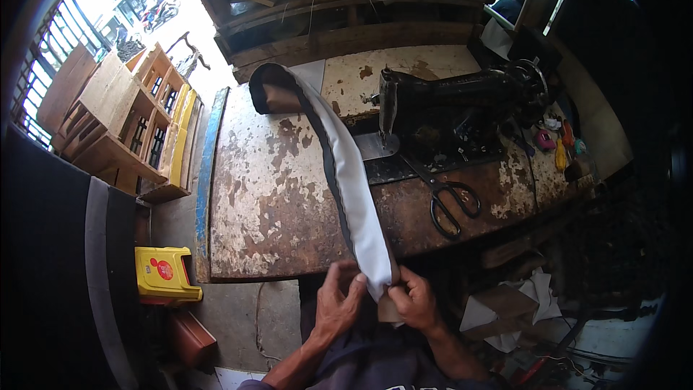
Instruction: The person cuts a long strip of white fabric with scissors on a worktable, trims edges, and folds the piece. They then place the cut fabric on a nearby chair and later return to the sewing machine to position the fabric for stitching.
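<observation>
A long white strip (pixel 354 180) with dark and brown edging runs across the worn tabletop (pixel 253 173), curling over at its far end. At the front edge, my left hand (pixel 337 296) is closed at the strip’s left side, thumb against the fabric. My right hand (pixel 410 300) grips the strip’s near end, where a brown piece shows below the white. Right of the strip, black scissors (pixel 452 209) lie below the black sewing machine (pixel 462 94).
Wooden crates (pixel 123 115) stand left, above a yellow plastic stool (pixel 164 274). Small colored tools (pixel 559 152) lie beside the machine. Paper or cardboard scraps (pixel 498 307) are below the table at right. A barred opening shows a street with motorbikes (pixel 155 11).
</observation>
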Motion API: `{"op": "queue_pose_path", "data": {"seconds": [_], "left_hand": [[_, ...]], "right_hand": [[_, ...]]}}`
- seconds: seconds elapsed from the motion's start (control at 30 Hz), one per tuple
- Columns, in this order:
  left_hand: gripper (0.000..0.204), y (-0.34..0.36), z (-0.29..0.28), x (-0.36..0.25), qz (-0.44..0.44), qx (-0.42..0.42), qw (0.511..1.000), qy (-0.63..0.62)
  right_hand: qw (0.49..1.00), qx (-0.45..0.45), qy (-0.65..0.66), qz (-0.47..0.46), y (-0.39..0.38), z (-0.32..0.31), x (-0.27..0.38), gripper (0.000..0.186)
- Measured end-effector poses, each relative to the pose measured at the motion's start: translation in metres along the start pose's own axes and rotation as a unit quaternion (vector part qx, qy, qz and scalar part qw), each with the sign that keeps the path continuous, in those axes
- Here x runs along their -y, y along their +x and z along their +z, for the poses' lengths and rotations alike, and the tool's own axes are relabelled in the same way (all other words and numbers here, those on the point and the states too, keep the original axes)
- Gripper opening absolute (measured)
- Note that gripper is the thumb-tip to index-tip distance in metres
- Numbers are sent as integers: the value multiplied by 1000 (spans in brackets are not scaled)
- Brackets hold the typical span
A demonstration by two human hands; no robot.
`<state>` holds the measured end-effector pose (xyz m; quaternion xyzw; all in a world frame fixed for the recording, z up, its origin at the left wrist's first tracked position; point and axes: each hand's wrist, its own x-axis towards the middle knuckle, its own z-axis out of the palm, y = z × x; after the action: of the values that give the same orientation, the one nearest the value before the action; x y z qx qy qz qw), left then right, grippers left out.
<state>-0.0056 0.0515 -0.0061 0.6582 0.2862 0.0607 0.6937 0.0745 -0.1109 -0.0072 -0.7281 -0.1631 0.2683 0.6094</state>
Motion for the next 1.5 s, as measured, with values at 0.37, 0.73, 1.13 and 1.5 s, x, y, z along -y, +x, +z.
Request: {"op": "queue_pose_path", "data": {"seconds": [0.37, 0.73, 1.13, 1.5], "left_hand": [[70, 109, -21, -55, 118, -149, 951, 246], [66, 146, -20, -50, 111, -181, 944, 252], [44, 140, -49, -21, 151, -94, 966, 187], [32, 138, -53, -16, 186, -98, 972, 104]], "right_hand": [[845, 512, -106, -113, -32, -16, -19, 24], [782, 598, -147, -99, -28, -4, -9, 23], [944, 219, -210, -127, 30, -45, 42, 46], [991, -13, -133, -19, 171, 41, 38, 39]]}}
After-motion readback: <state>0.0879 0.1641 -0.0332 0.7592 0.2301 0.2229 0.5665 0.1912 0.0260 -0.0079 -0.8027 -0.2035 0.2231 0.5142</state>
